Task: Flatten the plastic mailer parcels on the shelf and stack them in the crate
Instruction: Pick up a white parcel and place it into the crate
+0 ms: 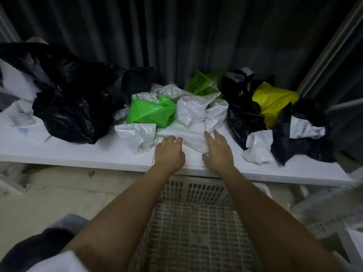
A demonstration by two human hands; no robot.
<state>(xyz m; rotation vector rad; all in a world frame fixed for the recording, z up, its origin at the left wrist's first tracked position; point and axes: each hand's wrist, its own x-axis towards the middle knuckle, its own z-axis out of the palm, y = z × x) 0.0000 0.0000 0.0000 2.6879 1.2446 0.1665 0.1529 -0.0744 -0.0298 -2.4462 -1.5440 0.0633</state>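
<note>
A white shelf [78, 154] carries crumpled plastic mailers: a bright green mailer [151, 110] at centre, black ones [68, 107] left of it, white [193, 109], yellow [275, 103] and black to its right.

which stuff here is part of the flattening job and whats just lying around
Job: white mailer under left hand and right hand; green mailer; yellow mailer; shelf; crate.

Lying about: dark curtain; floor.
</note>
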